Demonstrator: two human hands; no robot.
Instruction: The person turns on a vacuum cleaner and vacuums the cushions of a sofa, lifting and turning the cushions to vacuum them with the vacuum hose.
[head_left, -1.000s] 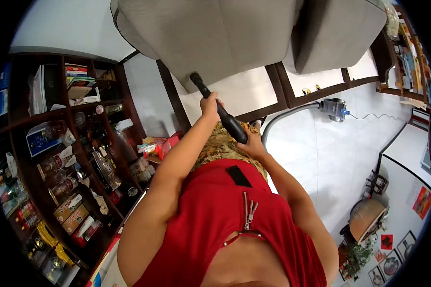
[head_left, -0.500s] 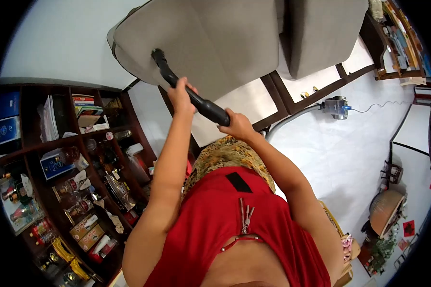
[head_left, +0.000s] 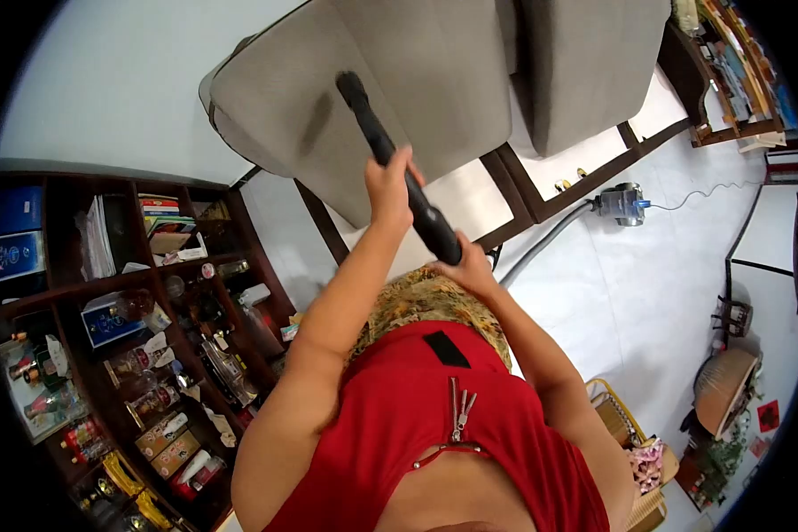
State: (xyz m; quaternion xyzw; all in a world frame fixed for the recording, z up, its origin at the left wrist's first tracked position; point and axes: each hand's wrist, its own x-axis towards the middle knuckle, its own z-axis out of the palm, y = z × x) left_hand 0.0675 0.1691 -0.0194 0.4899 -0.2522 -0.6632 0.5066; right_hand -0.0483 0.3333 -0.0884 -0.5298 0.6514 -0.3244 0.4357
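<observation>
My left hand [head_left: 390, 189] wraps round the middle of a black vacuum cleaner wand [head_left: 378, 142]. Lower down, my right hand [head_left: 468, 268] grips the wand's near end, close to my waist. At the far end is a dark nozzle [head_left: 351, 86], over a large grey sofa cushion [head_left: 434, 97]. The nozzle's shadow falls on the cushion to its left, apart from it, so the nozzle appears raised off the fabric. A grey hose [head_left: 545, 241] runs from near my right hand to the vacuum cleaner body [head_left: 625, 205] on the floor.
A second grey cushion [head_left: 585, 71] stands to the right on the dark wooden sofa frame [head_left: 516, 191]. At left, a dark shelf unit [head_left: 146, 275] holds bottles, boxes and books. A thin cord [head_left: 705, 189] crosses the white tiled floor [head_left: 594, 301]. A yellow-edged chair [head_left: 625, 417] is at lower right.
Both hands have shifted right and slightly down with the wand. The nozzle has swung right across the cushion, away from its left side, and now shows a separate shadow.
</observation>
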